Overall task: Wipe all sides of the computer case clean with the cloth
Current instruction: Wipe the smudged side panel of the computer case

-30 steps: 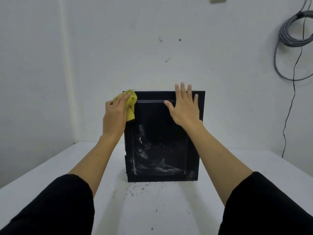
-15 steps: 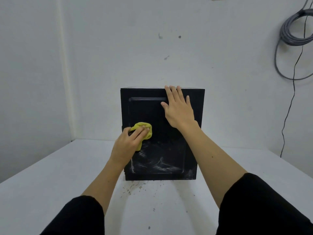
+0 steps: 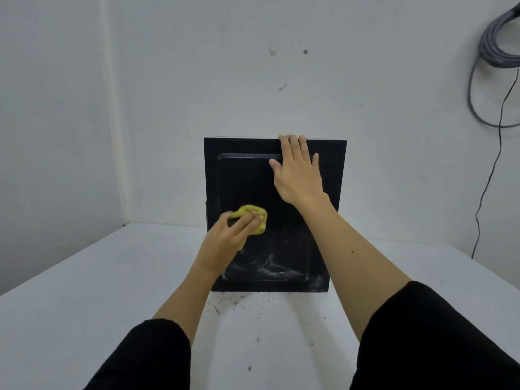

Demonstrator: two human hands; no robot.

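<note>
Both your arms reach forward, sleeves pushed up.
Your left hand (image 3: 229, 235) presses curled fingers round the cloth (image 3: 254, 218); your right hand (image 3: 298, 175), above it, lies flat, fingers straight.

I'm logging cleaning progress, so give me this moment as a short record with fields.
case: black computer case upright on white table
left hand: presses yellow cloth on the facing panel
right hand: flat on panel, fingertips over top edge
dirt: white smears low on panel; specks on table
wall: coiled grey cable
</note>
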